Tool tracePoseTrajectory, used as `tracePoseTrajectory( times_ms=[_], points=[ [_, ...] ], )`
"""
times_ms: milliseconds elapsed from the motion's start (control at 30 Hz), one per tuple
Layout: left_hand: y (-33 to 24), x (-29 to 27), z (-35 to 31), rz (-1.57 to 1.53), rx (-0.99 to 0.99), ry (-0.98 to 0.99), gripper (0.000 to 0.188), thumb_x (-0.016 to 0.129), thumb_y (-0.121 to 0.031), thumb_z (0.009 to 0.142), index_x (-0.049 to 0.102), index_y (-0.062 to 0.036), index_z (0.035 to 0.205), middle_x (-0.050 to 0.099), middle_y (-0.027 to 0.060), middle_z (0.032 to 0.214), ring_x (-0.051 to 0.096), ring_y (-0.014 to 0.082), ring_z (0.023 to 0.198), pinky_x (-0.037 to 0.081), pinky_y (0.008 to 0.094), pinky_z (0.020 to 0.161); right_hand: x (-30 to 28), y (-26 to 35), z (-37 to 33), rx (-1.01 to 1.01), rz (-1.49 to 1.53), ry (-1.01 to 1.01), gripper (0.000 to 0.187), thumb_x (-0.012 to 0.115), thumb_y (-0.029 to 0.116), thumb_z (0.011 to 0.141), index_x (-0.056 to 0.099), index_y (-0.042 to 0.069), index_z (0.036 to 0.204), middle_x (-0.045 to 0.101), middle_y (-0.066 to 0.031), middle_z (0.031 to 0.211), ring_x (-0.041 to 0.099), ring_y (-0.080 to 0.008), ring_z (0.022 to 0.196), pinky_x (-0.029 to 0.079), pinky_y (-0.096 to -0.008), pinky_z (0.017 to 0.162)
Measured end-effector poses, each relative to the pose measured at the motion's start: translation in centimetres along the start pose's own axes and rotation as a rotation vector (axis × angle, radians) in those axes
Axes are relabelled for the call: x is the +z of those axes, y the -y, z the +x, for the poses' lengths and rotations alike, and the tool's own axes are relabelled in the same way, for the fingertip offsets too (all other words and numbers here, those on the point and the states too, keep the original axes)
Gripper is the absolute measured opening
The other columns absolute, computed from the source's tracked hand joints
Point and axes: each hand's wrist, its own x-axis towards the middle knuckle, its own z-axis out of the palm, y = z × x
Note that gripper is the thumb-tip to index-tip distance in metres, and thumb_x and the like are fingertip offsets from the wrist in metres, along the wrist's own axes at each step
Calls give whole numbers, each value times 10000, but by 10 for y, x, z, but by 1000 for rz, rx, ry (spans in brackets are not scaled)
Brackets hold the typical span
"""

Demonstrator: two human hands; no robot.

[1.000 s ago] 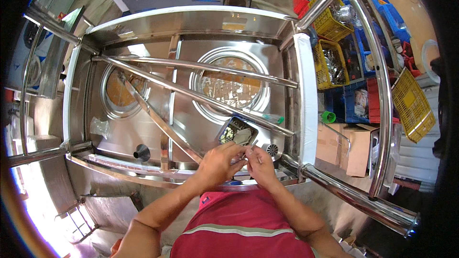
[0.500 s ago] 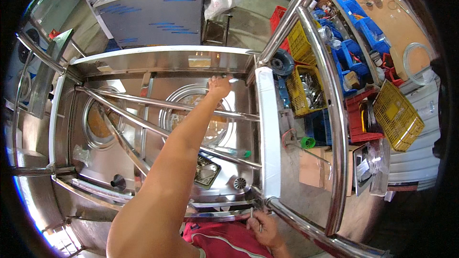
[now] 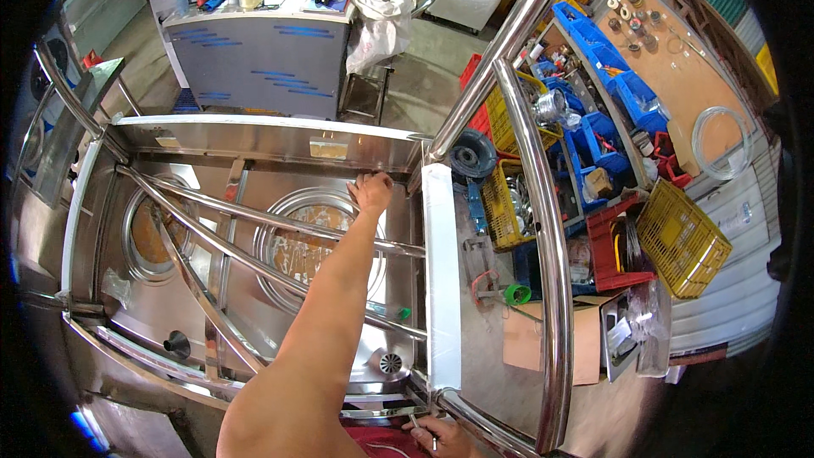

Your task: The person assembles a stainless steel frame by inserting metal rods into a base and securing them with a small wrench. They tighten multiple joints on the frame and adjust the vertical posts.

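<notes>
My left arm stretches across an upturned stainless steel stove body (image 3: 178, 322) with round openings. My left hand (image 3: 370, 192) is at its far inner wall, beyond the far tube brace (image 3: 280, 222). Its fingers are curled; what lies between them, if anything, is too small to make out. At the near right corner my right hand (image 3: 443, 438) is closed around a thin, shiny metal rod (image 3: 414, 421), whose full shape is hidden by the fingers. A ring-shaped opening (image 3: 264, 267) shows left of my forearm. Near my right hand is a slotted round drain piece (image 3: 390, 362).
A steel tube leg frame (image 3: 555, 288) rises on the right. Beyond it are yellow crates (image 3: 682, 237), blue bins (image 3: 598, 140), a red bin (image 3: 619, 237) and a cardboard box (image 3: 585, 339). A grey-fronted workbench (image 3: 254, 59) and a white sack (image 3: 377, 25) stand behind.
The view has shifted, with the stove body now further left and lower. My left hand stays at the far wall, its fingers more curled. My right hand still holds the rod.
</notes>
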Motion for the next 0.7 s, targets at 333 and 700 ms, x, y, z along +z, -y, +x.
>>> tracePoseTrajectory(
  times_ms=[333,700],
  points=[
    [-18,24,2,-102,-115,-88,308,632,-385,928,760,-246,1171,685,83,1252,560,311,1281,171,653,1196,4,-26,-10,16,-30,-43,247,563,249,1040,684,38,1081,651,-142,832,644,-271,768,509,-378,709],
    [-21,-14,-23,-669,-473,-191,331,748,-231,824,735,-69,1113,763,173,1015,729,344,982,559,449,885,5,-11,0,-2,-164,-97,226,557,224,1031,680,58,1122,684,-162,865,676,-303,785,518,-427,694]
  ],
)
